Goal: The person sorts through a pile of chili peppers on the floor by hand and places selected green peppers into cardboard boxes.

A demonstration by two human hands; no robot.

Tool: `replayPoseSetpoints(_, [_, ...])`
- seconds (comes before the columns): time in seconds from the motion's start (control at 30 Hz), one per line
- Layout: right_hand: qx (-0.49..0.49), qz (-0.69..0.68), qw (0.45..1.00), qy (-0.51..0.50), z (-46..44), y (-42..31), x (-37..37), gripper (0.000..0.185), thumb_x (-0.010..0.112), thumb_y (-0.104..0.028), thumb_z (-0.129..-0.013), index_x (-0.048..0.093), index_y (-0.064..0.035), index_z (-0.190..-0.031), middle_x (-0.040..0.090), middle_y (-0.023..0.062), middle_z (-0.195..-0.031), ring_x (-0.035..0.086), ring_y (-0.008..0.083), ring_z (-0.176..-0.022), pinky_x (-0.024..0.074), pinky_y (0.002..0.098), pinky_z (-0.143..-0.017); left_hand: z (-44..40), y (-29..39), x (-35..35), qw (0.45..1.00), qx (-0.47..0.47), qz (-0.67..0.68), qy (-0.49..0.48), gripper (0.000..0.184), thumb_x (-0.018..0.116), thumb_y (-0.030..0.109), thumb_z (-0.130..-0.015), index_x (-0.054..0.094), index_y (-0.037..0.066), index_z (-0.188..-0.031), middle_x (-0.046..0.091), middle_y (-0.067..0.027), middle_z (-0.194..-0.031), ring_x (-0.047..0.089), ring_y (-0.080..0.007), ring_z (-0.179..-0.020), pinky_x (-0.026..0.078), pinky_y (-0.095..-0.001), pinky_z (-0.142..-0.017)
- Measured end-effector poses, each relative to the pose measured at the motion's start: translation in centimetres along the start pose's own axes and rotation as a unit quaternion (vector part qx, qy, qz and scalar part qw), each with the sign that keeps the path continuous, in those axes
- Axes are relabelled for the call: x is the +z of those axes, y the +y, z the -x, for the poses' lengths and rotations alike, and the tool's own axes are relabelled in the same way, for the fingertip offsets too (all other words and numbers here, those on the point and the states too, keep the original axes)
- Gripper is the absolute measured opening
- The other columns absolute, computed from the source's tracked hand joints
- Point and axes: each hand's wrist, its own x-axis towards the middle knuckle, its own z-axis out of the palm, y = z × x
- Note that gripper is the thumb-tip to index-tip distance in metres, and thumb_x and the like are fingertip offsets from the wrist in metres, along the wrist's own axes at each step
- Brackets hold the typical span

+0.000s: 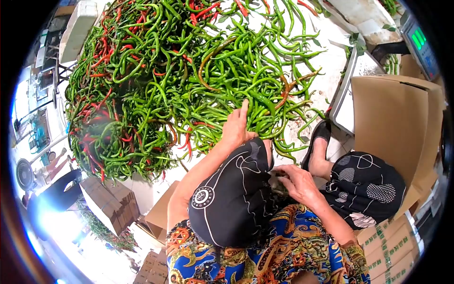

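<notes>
The heap of slender, glossy green and red peppers (227, 71) lay beyond the knees (236, 189); each looked light, slick and springy yet snappable, best lifted mid-length; a brown, flat-sided cardboard box (388, 137) stood to the right; the left hand (236, 128) met the heap's near edge, index finger extended, others curled, any pinch unclear; the right hand (300, 183) was between the knees, fingers bent, its hold hidden.

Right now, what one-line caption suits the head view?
Left hand at the chillies, right hand by the knee.
</notes>
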Motion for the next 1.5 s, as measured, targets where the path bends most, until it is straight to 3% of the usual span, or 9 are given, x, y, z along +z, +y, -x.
replayPoseSetpoints(0.23, [-0.008, -0.012, 1.0, 0.014, 0.3, -0.2, -0.3, 0.026, 0.062, -0.008, -0.085, 0.056, -0.0032, -0.11, 0.061, 0.019, -0.091, 0.06, 0.0406, -0.083, 0.0484, 0.044, -0.07, -0.4, -2.4, -0.3, 0.978, -0.021, 0.066, -0.198, 0.093, 0.082, 0.023, -0.063, 0.033, 0.006, -0.141, 0.058, -0.0273, -0.117, 0.059, -0.0428, -0.104, 0.049, -0.0453, -0.087])
replayPoseSetpoints(0.4, [-0.017, -0.01, 1.0, 0.016, 0.4, -1.0, -0.8, 0.026, 0.061, -0.007, -0.085, 0.057, -0.004, -0.111, 0.061, 0.0194, -0.093, 0.06, 0.0405, -0.084, 0.0487, 0.0437, -0.071, 0.5, -4.8, 3.7, 0.979, 0.003, 0.073, -0.188, 0.076, 0.077, 0.021, -0.068, 0.043, 0.005, -0.134, 0.061, -0.0263, -0.111, 0.06, -0.041, -0.103, 0.049, -0.044, -0.089])
replayPoseSetpoints(0.57, [-0.043, -0.001, 0.998, 0.044, 0.9, -0.7, -1.2, 0.027, 0.061, -0.008, -0.085, 0.057, -0.0034, -0.111, 0.061, 0.0192, -0.094, 0.06, 0.0398, -0.085, 0.0493, 0.0435, -0.073, -0.6, -1.5, -8.9, 0.997, 0.059, 0.038, -0.016, 0.072, 0.081, 0.024, -0.069, 0.049, -0.001, -0.129, 0.063, -0.0237, -0.112, 0.062, -0.035, -0.106, 0.049, -0.0395, -0.093])
replayPoseSetpoints(0.6, [-0.057, -0.004, 0.997, 0.057, 0.8, -0.6, -1.1, 0.027, 0.062, -0.008, -0.085, 0.057, -0.0033, -0.111, 0.061, 0.0192, -0.094, 0.06, 0.0396, -0.085, 0.0494, 0.0435, -0.073, -0.7, 0.4, -12.8, 0.988, -0.018, 0.148, -0.033, 0.075, 0.082, 0.018, -0.069, 0.047, -0.001, -0.133, 0.065, -0.0177, -0.114, 0.062, -0.0235, -0.106, 0.046, -0.0332, -0.097])
replayPoseSetpoints(0.73, [-0.103, 0.01, 0.994, 0.033, 0.9, -1.1, -1.1, 0.029, 0.062, -0.01, -0.084, 0.057, -0.0033, -0.111, 0.062, 0.0187, -0.095, 0.06, 0.0386, -0.086, 0.0493, 0.0434, -0.073, -2.8, -1.2, -17.4, 0.993, -0.06, 0.078, -0.064, 0.081, 0.082, 0.018, -0.068, 0.044, -0.002, -0.136, 0.061, -0.0206, -0.123, 0.061, -0.028, -0.108, 0.047, -0.0354, -0.095])
replayPoseSetpoints(0.9, [-0.041, -0.069, 0.996, 0.035, 1.3, -2.3, -2.2, 0.023, 0.058, -0.012, -0.088, 0.059, -0.0005, -0.108, 0.064, 0.0171, -0.092, 0.063, 0.0336, -0.082, 0.0498, 0.0381, -0.073, -2.0, 5.1, -24.0, 0.885, 0.01, 0.464, 0.041, 0.051, 0.078, 0.017, -0.073, 0.056, 0.002, -0.117, 0.064, -0.0034, -0.093, 0.061, -0.0136, -0.082, 0.05, -0.0289, -0.077])
replayPoseSetpoints(1.13, [-0.034, -0.172, 0.982, 0.065, 1.5, -3.4, -3.9, 0.025, 0.057, -0.016, -0.091, 0.06, 0.0007, -0.11, 0.066, 0.0141, -0.091, 0.063, 0.0203, -0.075, 0.049, 0.0321, -0.07, 0.1, 10.7, -26.9, 0.822, 0.053, 0.565, 0.049, 0.051, 0.076, 0.02, -0.071, 0.056, 0.003, -0.115, 0.064, -0.0052, -0.097, 0.063, -0.0179, -0.086, 0.051, -0.0324, -0.082])
replayPoseSetpoints(1.17, [-0.005, -0.21, 0.977, 0.032, 1.6, -3.0, -4.1, 0.029, 0.058, -0.014, -0.093, 0.058, 0.002, -0.117, 0.064, 0.0036, -0.095, 0.058, 0.0103, -0.086, 0.0475, 0.0254, -0.079, 0.6, 11.4, -27.1, 0.811, 0.056, 0.58, 0.04, 0.055, 0.075, 0.02, -0.072, 0.053, 0.003, -0.119, 0.063, -0.0066, -0.1, 0.064, -0.0209, -0.089, 0.053, -0.0363, -0.083])
replayPoseSetpoints(1.5, [-0.1, -0.405, 0.896, 0.151, 1.2, -12.3, -9.4, 0.047, 0.065, -0.027, -0.09, 0.052, 0.0044, -0.122, 0.062, 0.0105, -0.108, 0.058, 0.0164, -0.101, 0.044, 0.0292, -0.092, 5.3, 18.9, -25.0, 0.809, 0.09, 0.581, 0.023, 0.04, 0.073, 0.012, -0.078, 0.055, 0.004, -0.114, 0.064, -0.0052, -0.1, 0.063, -0.0144, -0.088, 0.052, -0.0301, -0.083])
